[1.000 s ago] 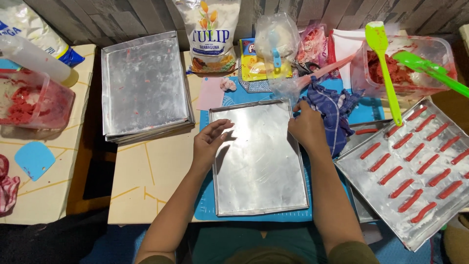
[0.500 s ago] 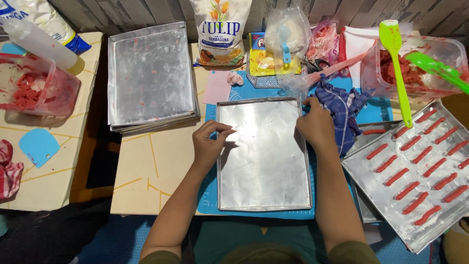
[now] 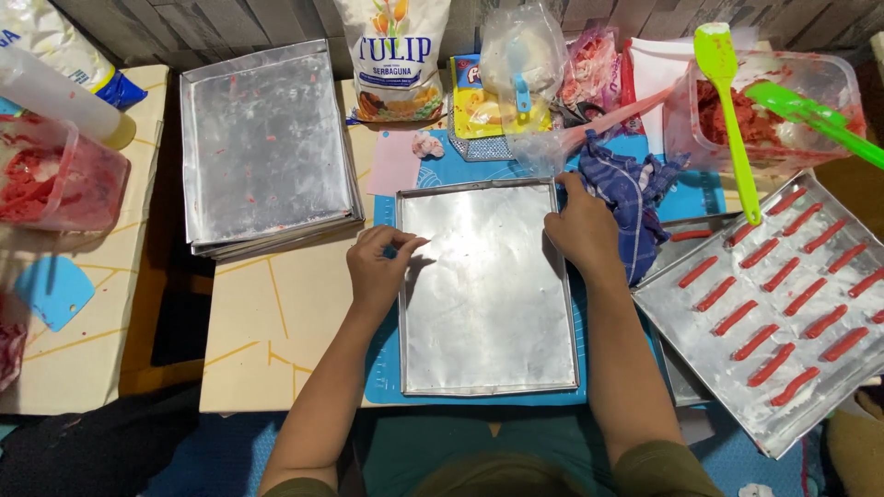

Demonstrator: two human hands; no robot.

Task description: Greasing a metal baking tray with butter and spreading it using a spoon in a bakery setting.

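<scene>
A low table [image 3: 276,322] takes up the middle of the view, with a blue mat [image 3: 479,170] on it and an empty metal tray [image 3: 488,294] lying flat on the mat at dead centre. The left hand [image 3: 382,267] sits at the tray's 9 o'clock edge, fingers curled with thumb and fingertips pinched close over the rim. The right hand [image 3: 585,230] rests at the tray's 2 o'clock corner, fingers bent down over the rim (whether they clamp it or only press on it cannot be told).

At 4 o'clock lies a second tray [image 3: 783,387], tilted, holding rows of short red dough sticks [image 3: 769,299]; its far corner is cut off by the frame, and another tray edge shows beneath it. At 10 o'clock is a stack of trays [image 3: 267,138], the top one empty but for red smears. A flour bag [image 3: 396,55] stands at 12 o'clock, top cut off.

At 2 o'clock a clear tub [image 3: 829,83] holds red dough and a green spatula [image 3: 723,110], with a second green tool leaning out to the right. At 9 o'clock, on a side table, another tub [image 3: 55,179] holds red dough, half out of frame. A checked blue cloth [image 3: 631,198] lies just beside the right hand. A piping bag [image 3: 589,124] with a clear body lies just beyond the tray's top right corner; its contents are hard to make out. A blue scraper [image 3: 55,290] lies at 8 o'clock.
</scene>
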